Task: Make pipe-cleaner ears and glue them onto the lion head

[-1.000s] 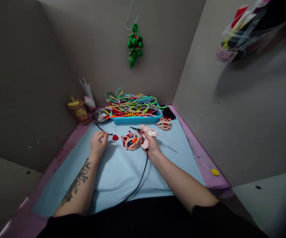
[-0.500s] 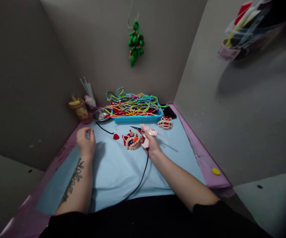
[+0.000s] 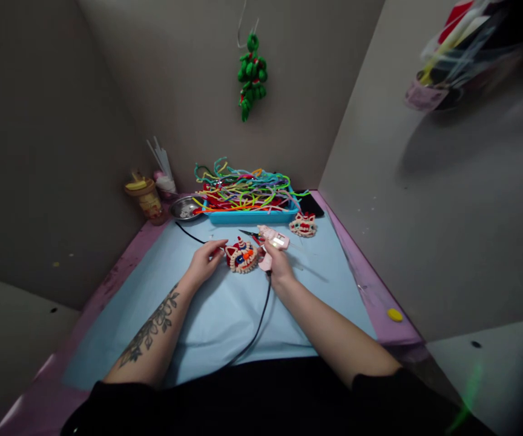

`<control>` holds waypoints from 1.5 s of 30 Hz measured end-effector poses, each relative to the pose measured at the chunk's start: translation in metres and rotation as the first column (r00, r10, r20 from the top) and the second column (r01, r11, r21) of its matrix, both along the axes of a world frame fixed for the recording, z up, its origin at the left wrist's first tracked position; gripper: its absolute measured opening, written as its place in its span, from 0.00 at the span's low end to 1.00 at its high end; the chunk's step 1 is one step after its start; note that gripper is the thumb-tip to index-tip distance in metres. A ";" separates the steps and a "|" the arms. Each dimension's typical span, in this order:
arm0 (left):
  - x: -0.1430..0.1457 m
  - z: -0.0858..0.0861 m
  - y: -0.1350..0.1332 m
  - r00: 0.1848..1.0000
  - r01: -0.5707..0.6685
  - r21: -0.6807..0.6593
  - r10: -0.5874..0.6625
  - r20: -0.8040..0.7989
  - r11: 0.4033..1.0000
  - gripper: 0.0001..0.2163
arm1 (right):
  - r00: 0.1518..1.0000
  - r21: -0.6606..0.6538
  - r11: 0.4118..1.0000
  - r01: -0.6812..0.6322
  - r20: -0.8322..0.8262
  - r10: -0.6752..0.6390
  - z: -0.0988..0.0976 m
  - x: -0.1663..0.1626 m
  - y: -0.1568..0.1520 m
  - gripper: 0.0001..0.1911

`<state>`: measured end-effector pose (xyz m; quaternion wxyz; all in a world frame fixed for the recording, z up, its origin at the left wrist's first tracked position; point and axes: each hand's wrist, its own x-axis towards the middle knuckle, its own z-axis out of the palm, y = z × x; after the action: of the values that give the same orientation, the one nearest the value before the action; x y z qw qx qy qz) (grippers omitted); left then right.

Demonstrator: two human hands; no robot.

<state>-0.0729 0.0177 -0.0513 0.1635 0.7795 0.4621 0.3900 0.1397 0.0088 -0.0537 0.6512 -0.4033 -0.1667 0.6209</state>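
In the middle of the light blue cloth lies a cream, red and blue lion-head figure [image 3: 242,257] made of fuzzy stems. My left hand [image 3: 206,260] is at its left edge, thumb and fingertips drawn together; what lies between them is hidden. A black fuzzy stem [image 3: 189,233] runs up to that hand from the left. My right hand [image 3: 278,264] is wrapped around a pink hot glue gun [image 3: 274,237], its black cord trailing toward me. Dark-tipped pliers [image 3: 249,234] with red handles lie just behind the figure, partly covered by the gun.
A second lion-head figure [image 3: 303,225] lies at the right. Behind stands a blue tray [image 3: 252,217] of colourful fuzzy stems, with a metal bowl [image 3: 186,209], a cup [image 3: 146,197] and a black phone-like slab [image 3: 312,204] beside it. Grey walls enclose the table.
My left hand has come down and to the right, to the lion-head figure's edge. The small red piece there has gone from sight. My right hand and the glue gun have hardly moved.
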 end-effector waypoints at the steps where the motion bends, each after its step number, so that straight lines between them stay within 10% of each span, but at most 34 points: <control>1: 0.000 -0.001 0.000 1.000 0.000 -0.008 0.000 0.003 1.000 0.15 | 1.000 0.004 1.000 0.004 0.007 -0.004 0.000 -0.001 -0.001 0.11; 45: 0.013 0.003 -0.005 0.999 -0.025 -0.088 0.029 0.036 0.996 0.18 | 0.997 -0.014 0.999 -0.030 -0.065 0.029 -0.001 -0.004 -0.001 0.08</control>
<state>-0.0603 0.0125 -0.0483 0.2009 0.7579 0.4862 0.3858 0.1353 0.0074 -0.0544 0.6440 -0.3855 -0.1469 0.6443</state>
